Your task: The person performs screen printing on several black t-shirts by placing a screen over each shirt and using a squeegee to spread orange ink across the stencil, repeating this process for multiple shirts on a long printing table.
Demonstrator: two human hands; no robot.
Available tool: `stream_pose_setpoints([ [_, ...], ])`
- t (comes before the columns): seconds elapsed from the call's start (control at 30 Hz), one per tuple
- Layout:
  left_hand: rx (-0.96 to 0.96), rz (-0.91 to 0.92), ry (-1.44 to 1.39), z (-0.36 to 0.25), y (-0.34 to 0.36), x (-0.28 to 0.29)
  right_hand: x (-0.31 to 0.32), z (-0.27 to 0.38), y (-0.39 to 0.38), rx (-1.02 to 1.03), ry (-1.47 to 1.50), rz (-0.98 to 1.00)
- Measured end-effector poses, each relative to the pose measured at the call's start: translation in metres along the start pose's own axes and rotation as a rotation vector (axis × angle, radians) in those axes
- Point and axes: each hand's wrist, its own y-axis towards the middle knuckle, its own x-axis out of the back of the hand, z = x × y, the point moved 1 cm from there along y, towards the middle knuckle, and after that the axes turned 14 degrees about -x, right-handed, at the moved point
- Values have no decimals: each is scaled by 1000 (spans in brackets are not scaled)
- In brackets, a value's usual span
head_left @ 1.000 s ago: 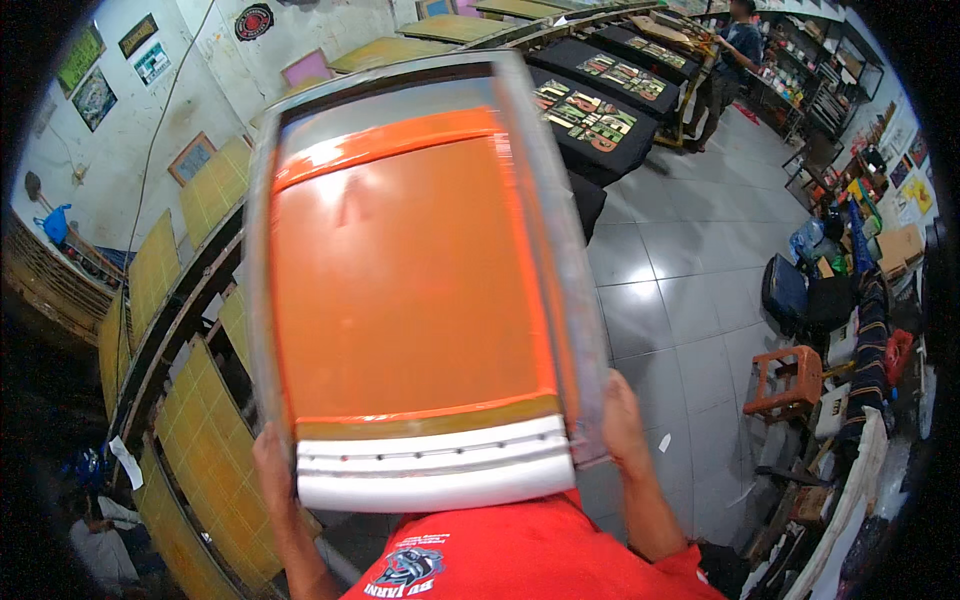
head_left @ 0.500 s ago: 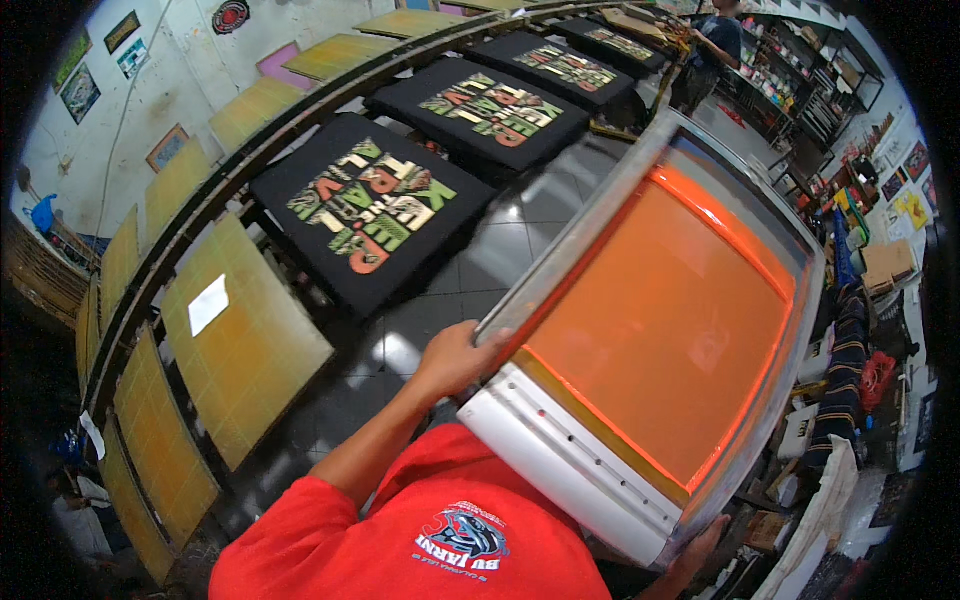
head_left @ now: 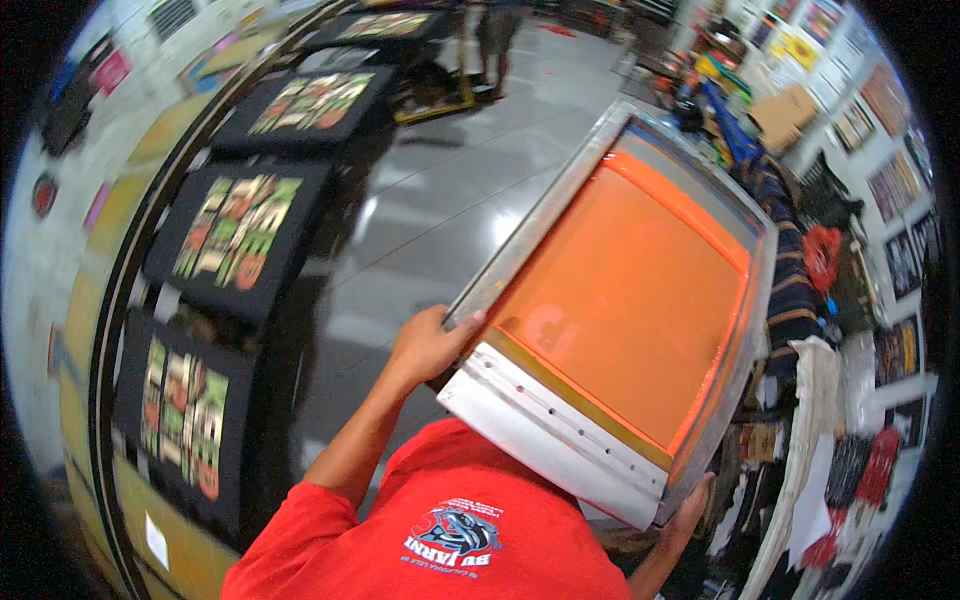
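Both hands carry a screen printing frame [head_left: 610, 300] in front of my red shirt, tilted with its far end toward the upper right. Wet-looking orange ink covers most of its mesh, thicker along the far end and the right side. My left hand [head_left: 432, 345] is closed on the frame's near left corner, thumb on the rim. My right hand [head_left: 690, 508] grips the near right corner, its fingers partly hidden beneath. A white strip [head_left: 545, 435] with a row of small dark holes runs along the near end.
On the left, a long rack holds black printed shirts [head_left: 235, 235] on boards and yellowish bare boards [head_left: 180, 570]. Grey tiled floor [head_left: 440, 190] lies beyond the frame. Another person's legs [head_left: 497, 45] stand at the far end. Cluttered shelves and a striped cloth [head_left: 790, 265] line the right.
My view has swung to the right, so the rack and shirts now sit farther left. The frame stays in both hands, and more floor shows ahead.
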Motion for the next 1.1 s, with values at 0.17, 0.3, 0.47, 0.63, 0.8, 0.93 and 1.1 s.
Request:
stream_pose_setpoints([
  [0.17, -69, 84, -103, -40, 153, 5, -70, 100, 23, -126, 119, -146],
  [0.3, -177, 85, -123, -51, 294, -5, -131, 162, 85, -113, 109, -207],
  [0.47, -210, 77, -145, -53, 443, -33, -209, 225, 193, -50, 103, -103],
  [0.63, -200, -23, -104, -77, 579, -21, -297, 314, 327, 42, 258, 92],
  [0.8, -29, -105, -149, -56, 707, -26, -401, 428, 434, 73, -124, -26],
  [0.93, -20, -173, -151, -42, 818, -35, -492, 480, 534, 41, -149, -11],
  [1.1, -27, -169, -146, -38, 996, -37, -594, 546, 646, 113, -14, 120],
])
